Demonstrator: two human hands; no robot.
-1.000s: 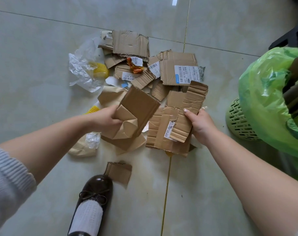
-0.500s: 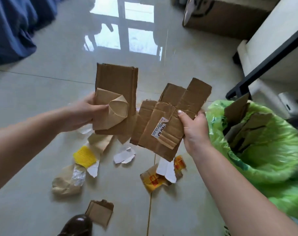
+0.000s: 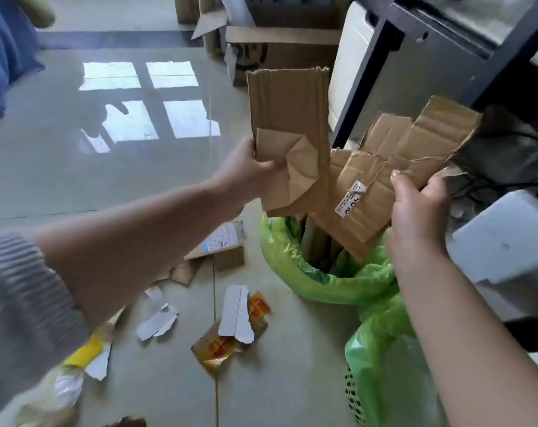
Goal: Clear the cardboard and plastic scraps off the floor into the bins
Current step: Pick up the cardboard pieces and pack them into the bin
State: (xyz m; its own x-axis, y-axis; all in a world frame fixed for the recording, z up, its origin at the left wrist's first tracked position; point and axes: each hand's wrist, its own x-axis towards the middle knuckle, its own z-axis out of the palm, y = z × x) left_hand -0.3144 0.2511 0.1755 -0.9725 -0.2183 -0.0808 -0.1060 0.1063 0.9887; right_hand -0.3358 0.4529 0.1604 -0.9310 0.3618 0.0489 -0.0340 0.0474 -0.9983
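**Cardboard held over the green-lined bin**

Head view: both hands are raised above a bin lined with a bright green bag [image 3: 338, 282], each gripping cardboard. The left hand [image 3: 246, 174] has its fingers closed on a tall, upright cardboard panel [image 3: 289, 100], plain brown with a corrugated top edge, and on a crumpled brown paper piece [image 3: 292, 174] pressed against the panel's lower front. The right hand [image 3: 418, 208] pinches a larger torn cardboard sheet [image 3: 415, 149], thumb on the near face and the other fingers behind. This sheet is creased and ragged along its edges, bent in several folds, with a white printed label [image 3: 351, 198] partly peeled near its middle. Its lower corner hangs inside the bin's mouth, where upright brown pieces already stand. The panel's lower edge sits just above the bag's rim.

On the glossy tiled floor [image 3: 123, 180], scraps lie scattered beside the bin: a white torn strip [image 3: 235, 312] across an orange-and-yellow plastic wrapper [image 3: 218, 352], a small white paper scrap [image 3: 157, 323], a flattened box piece with a white label [image 3: 221, 245], and a yellow-and-white scrap [image 3: 87, 355] near the left forearm, blurred. A second green bag [image 3: 381, 365] covers a perforated basket at the lower right. Open cardboard boxes [image 3: 280, 41] stand farther back.
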